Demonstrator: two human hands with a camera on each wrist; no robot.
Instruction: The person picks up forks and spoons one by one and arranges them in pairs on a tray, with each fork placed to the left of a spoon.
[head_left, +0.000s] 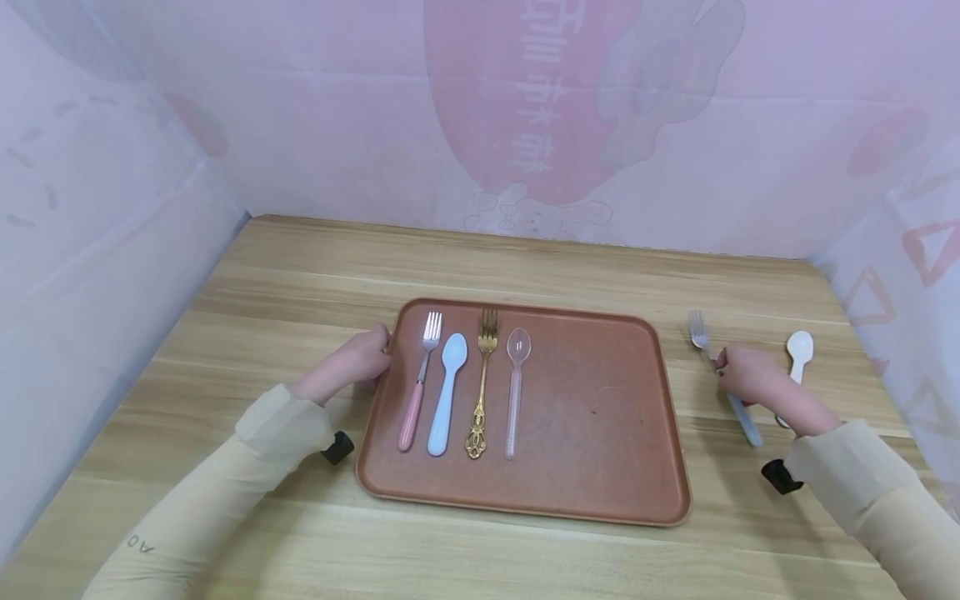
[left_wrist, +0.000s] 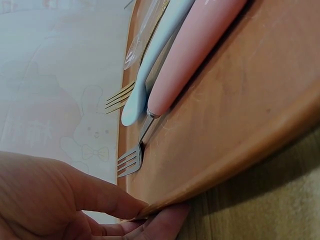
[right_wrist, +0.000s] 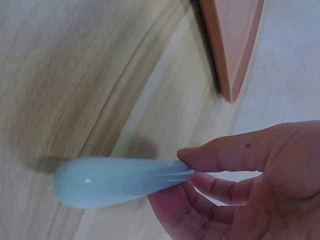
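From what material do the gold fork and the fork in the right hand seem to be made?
Gold fork: probably metal with a shiny gold finish; its ornate pierced handle glints. Blue-handled fork, pinched by the right hand: the tines look like bright steel, while the handle looks like glossy pale-blue plastic, perhaps ceramic, with a soft highlight.

table [head_left: 285, 275]: light wood, grain running 9-to-3 | walls [head_left: 315, 108]: pale pink sheet on 3 sides, at 9, 12 & 3 o'clock | 12 o'clock: big red print [head_left: 525, 92] w/ characters, small bunny drawing below | light: soft, even
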